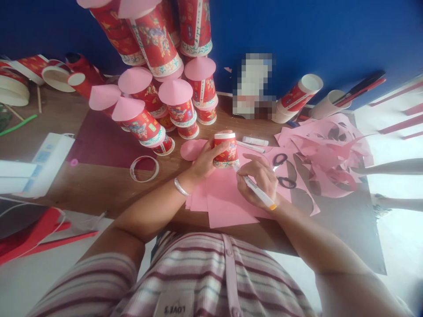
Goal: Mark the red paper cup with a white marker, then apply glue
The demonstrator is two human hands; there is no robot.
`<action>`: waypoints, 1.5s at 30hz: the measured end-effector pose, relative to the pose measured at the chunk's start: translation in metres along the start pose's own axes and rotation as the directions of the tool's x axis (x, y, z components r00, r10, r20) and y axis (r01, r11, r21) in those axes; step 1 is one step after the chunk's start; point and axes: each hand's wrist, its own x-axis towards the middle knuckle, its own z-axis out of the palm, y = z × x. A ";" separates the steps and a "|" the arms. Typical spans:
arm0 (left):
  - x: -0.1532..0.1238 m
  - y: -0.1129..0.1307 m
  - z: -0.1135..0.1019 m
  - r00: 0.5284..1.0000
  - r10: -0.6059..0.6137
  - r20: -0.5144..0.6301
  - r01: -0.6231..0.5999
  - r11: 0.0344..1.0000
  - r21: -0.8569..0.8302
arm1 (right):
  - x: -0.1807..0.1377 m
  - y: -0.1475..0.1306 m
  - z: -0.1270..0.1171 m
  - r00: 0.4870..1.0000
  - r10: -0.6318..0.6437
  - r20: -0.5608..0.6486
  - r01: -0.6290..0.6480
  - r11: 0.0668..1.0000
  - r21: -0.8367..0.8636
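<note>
My left hand [205,159] is wrapped round a red paper cup [226,149] with a printed pattern, held over pink paper. Along the cup's lower white band runs a green and orange drawn pattern. In my right hand [259,176] is a white marker pen [256,190] with a yellow-orange end, its tip at the cup's lower right edge. Whether the tip touches the cup, I cannot tell. Beneath both hands lie sheets of pink paper [224,198]. A pink paper cone [191,149] rests just behind my left hand.
Stacked red cups with pink cone tops [175,94] stand at the back left. Black-handled scissors [284,176] lie right of my right hand, beside pink paper scraps [327,154]. A cup of pens [330,103] stands back right. A white ring [144,169] lies left.
</note>
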 end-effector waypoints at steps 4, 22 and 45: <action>0.003 -0.009 -0.002 1.000 -0.023 0.018 0.025 0.994 -0.107 | 0.000 -0.002 -0.001 1.000 -0.005 0.025 0.005 1.000 -0.005; -0.001 -0.003 0.000 0.997 -0.061 0.043 0.064 0.995 -0.080 | 0.001 -0.003 0.000 0.999 -0.042 0.022 0.041 0.998 0.052; 0.000 -0.002 0.001 0.995 -0.070 0.076 0.074 0.996 -0.052 | -0.002 0.000 0.002 0.999 0.005 0.048 -0.003 0.999 -0.047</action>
